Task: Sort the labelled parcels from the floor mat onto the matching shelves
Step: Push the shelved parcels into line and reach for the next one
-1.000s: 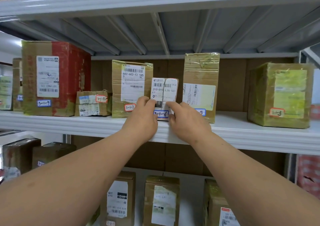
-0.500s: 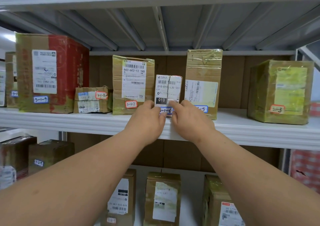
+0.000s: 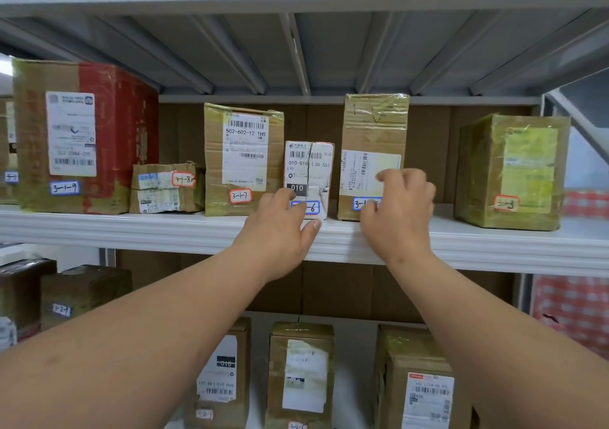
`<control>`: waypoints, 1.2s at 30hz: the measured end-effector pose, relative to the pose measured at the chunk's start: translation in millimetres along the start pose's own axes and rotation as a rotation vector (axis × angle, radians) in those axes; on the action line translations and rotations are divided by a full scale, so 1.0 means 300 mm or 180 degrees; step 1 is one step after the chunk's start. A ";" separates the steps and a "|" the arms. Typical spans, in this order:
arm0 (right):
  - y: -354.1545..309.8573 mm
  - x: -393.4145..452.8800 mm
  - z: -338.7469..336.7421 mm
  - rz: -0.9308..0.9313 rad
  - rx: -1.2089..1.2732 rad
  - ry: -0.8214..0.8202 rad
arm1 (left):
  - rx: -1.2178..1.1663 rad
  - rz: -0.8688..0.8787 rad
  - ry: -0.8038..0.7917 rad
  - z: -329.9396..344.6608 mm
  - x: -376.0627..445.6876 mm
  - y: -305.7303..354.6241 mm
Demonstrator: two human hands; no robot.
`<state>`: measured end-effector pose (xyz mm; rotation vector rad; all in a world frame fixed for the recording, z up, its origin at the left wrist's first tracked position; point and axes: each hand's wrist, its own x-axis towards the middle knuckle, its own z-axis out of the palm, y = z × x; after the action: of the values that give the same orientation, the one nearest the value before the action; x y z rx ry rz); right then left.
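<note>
Standing upright on the white shelf (image 3: 461, 237), the small white parcel (image 3: 309, 171) sits in the gap between the brown box tagged 3-1-7 (image 3: 242, 160) on its left and the tall taped box (image 3: 374, 138) on its right, with its label ending in 6 facing outward so it can be read against its neighbours. The left hand (image 3: 280, 227) rests at the parcel's lower near corner, fingers loosely curled over the front of the label and the thumb lying along the shelf edge; it looks to be steadying or nudging the parcel more than gripping it, though the fingertips hide the contact, so I cannot say for certain. The right hand (image 3: 400, 208) is apart from the white parcel, in front of the tall taped box, fingers half bent and spread against its face and covering part of the blue tag, holding nothing. That placement probably keeps the tall box from tipping or shifting while the slim parcel is squared up beside it. Further left stand a low flat box tagged 3-1-8 (image 3: 166, 188) and a large red and brown box tagged 3-1-9 (image 3: 85, 138), so the numbers fall toward the right, and the parcel's slot fits that order. The sorting of this parcel seems nearly finished.
</note>
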<state>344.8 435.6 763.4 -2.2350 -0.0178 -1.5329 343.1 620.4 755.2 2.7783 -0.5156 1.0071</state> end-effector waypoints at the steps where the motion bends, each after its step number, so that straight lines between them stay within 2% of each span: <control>1: 0.002 0.007 -0.009 0.0249 0.0028 0.0029 | 0.0065 0.0042 -0.0036 -0.003 -0.003 0.005; 3: -0.001 0.027 -0.022 0.0638 0.0110 -0.0089 | 0.0212 0.0100 -0.0111 -0.004 -0.008 0.008; 6: 0.005 0.062 -0.031 0.0931 0.0162 -0.0633 | 0.0325 0.0091 -0.0213 -0.002 -0.009 0.007; 9: 0.018 0.080 -0.028 0.0899 0.0188 -0.1019 | 0.0497 0.0085 -0.0311 0.004 -0.007 0.014; 19: 0.026 0.062 -0.024 0.0604 0.0138 -0.1229 | 0.0691 -0.0014 -0.0402 0.012 -0.006 0.029; 24: 0.030 0.032 -0.031 0.0306 0.0114 -0.0838 | 0.0742 -0.0040 -0.0304 0.018 -0.016 0.031; 28: 0.053 -0.027 -0.019 -0.0508 -0.0115 -0.0482 | 0.0850 -0.0061 -0.0288 0.034 -0.051 0.045; 31: 0.067 -0.052 -0.022 -0.0886 -0.0191 -0.0536 | 0.0822 -0.0102 -0.0245 0.038 -0.080 0.067; 36: 0.095 -0.089 -0.051 -0.1153 -0.0362 -0.0881 | 0.0941 -0.0171 -0.0139 0.038 -0.135 0.112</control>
<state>328.0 410.4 734.4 -2.6295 -0.4504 -1.4073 308.7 597.2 720.9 3.0585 -0.3168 1.0928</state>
